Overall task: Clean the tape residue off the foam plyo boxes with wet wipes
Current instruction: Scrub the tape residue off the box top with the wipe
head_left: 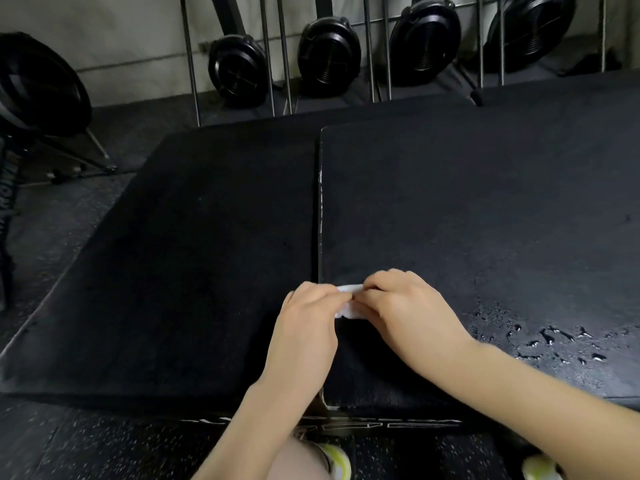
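Nearest the camera, a bare knee and 2 yellow-green shoes [337,460] stand on the speckled floor just short of the right plyo box [485,220], so the person seems to be leaning over its near edge to reach the top. Over that box's near-left corner, both hands meet on a small white wet wipe [348,301]: the left hand [306,323] pinches its left end with curled fingers, and the right hand [401,306] grips its right end the same way, probably to fold or bunch it into a firmer pad for scrubbing. To the right of the hands, water beads [554,337] glisten on the same box, which suggests that patch is already wiped. Along this box's left edge, pale streaks of tape residue [320,202] run away from the hands, likely the next target. The left plyo box [190,254] butts against that edge. Beyond the boxes, 4 black round machines [329,60] lean among metal bars.
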### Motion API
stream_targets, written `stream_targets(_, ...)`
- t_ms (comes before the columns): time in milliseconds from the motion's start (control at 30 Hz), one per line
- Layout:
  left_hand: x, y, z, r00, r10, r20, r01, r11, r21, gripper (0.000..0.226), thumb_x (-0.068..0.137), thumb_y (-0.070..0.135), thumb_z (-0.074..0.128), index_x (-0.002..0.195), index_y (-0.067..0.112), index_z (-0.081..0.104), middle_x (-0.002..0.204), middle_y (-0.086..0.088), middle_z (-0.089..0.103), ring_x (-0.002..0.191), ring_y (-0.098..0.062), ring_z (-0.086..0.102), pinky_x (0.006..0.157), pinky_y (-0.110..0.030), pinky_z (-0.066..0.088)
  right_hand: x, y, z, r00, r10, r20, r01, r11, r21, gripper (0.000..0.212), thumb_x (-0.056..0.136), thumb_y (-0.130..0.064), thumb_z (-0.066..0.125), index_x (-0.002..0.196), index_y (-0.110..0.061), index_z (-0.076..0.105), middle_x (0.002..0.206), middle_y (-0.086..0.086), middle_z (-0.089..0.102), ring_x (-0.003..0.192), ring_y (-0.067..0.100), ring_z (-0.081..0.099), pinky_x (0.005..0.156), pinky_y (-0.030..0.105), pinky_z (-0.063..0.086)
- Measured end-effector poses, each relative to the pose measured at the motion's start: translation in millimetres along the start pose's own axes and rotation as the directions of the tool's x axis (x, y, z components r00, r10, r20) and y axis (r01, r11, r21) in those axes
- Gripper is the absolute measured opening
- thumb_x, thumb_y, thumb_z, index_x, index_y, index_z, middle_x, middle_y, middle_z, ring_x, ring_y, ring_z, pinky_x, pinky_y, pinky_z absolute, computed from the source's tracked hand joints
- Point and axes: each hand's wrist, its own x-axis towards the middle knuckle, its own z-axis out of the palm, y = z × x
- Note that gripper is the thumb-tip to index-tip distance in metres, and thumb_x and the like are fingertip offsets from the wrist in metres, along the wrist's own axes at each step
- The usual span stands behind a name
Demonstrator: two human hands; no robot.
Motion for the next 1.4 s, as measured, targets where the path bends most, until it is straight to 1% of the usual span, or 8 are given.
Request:
stream_targets(300,64.0,-17.8,10.4,0.994,-0.063,0.091,0.053,0.993,0.107,0.056,0.085,-0.002,0.054,0.120,0.040,0.068,0.089,0.014,0.067,0.086,-0.010,0.051,0.082,-0.033,0.049,54.5,30.4,16.7,0.996,0.085,-0.018,-0.085,0.996,0.035,0.043,0.094,-0.045,0.053,0.076,-0.012,0.076,0.076,0.001,0.060,0.067,0.026,0.054,0.057,0.037,0.050)
stream_targets(433,43.8,-11.8,4.6,0.998,-0.018,0.055,0.010,0.991,0.136,0.057,0.081,-0.005,0.057,0.118,0.036,0.070,0.080,0.013,0.063,0.072,-0.011,0.045,0.074,-0.032,0.046,35.2,23.9,11.8,0.998,0.054,-0.017,-0.053,0.998,0.035,0.042,0.095,-0.045,0.054,0.076,-0.014,0.076,0.079,-0.001,0.061,0.068,0.024,0.054,0.059,0.034,0.049)
stream_targets(600,16.4,-5.0,-0.9,0.999,-0.012,0.040,0.007,0.991,0.133,0.040,0.072,-0.010,0.066,0.092,0.023,0.075,0.074,0.009,0.063,0.066,-0.014,0.048,0.067,-0.032,0.046,8.8,13.2,3.4,1.000,-0.030,-0.009,0.030,1.000,-0.009,0.017,0.089,-0.016,0.061,0.079,-0.015,0.075,0.081,-0.002,0.062,0.069,0.023,0.055,0.061,0.036,0.050)
stream_targets(700,30.5,-12.2,5.3,1.000,0.002,0.029,-0.005,0.994,0.113,0.042,0.074,-0.009,0.060,0.096,0.024,0.076,0.076,0.011,0.063,0.069,-0.012,0.047,0.072,-0.029,0.043,22.2,18.5,2.3,0.998,-0.058,-0.012,0.058,0.998,0.005,0.026,0.094,-0.028,0.055,0.080,-0.018,0.075,0.079,-0.001,0.061,0.067,0.021,0.054,0.061,0.030,0.046)
stream_targets(833,73.0,-24.9,18.3,1.000,0.005,0.017,-0.007,0.992,0.129,0.047,0.075,-0.012,0.063,0.101,0.025,0.076,0.074,0.009,0.061,0.070,-0.014,0.049,0.074,-0.030,0.043,63.0,42.9,10.4,0.998,-0.012,0.065,0.017,0.997,-0.080,0.006,0.087,-0.021,0.077,0.082,-0.018,0.077,0.084,-0.001,0.064,0.075,0.024,0.060,0.066,0.030,0.045)
stream_targets(1067,108.8,-36.3,24.7,0.998,-0.064,0.009,0.063,0.993,0.100,0.055,0.078,-0.012,0.056,0.106,0.030,0.076,0.080,0.007,0.066,0.078,-0.016,0.051,0.072,-0.033,0.046,100.0,45.3,17.0,0.964,0.200,0.176,-0.179,0.976,-0.127,0.047,0.102,-0.054,0.045,0.106,-0.017,0.074,0.106,0.000,0.062,0.100,0.024,0.056,0.078,0.032,0.048)
stream_targets(1300,61.5,-26.8,16.3,0.999,-0.003,0.036,-0.002,0.992,0.129,0.053,0.082,-0.005,0.051,0.106,0.037,0.073,0.095,0.019,0.071,0.075,-0.009,0.046,0.075,-0.029,0.043,57.4,37.9,15.3,0.999,-0.012,0.030,0.016,0.986,-0.166,0.020,0.086,-0.026,0.078,0.067,-0.020,0.073,0.073,-0.002,0.060,0.060,0.022,0.054,0.059,0.032,0.047)
stream_targets(1400,69.0,-32.5,18.2,0.999,0.011,0.052,-0.019,0.989,0.145,0.055,0.080,-0.004,0.050,0.107,0.039,0.072,0.089,0.019,0.069,0.081,-0.008,0.051,0.079,-0.027,0.039,60.5,42.5,18.4,1.000,-0.018,0.007,0.019,0.995,-0.103,0.038,0.095,-0.041,0.054,0.070,-0.022,0.075,0.074,-0.004,0.060,0.062,0.021,0.054,0.059,0.031,0.045)
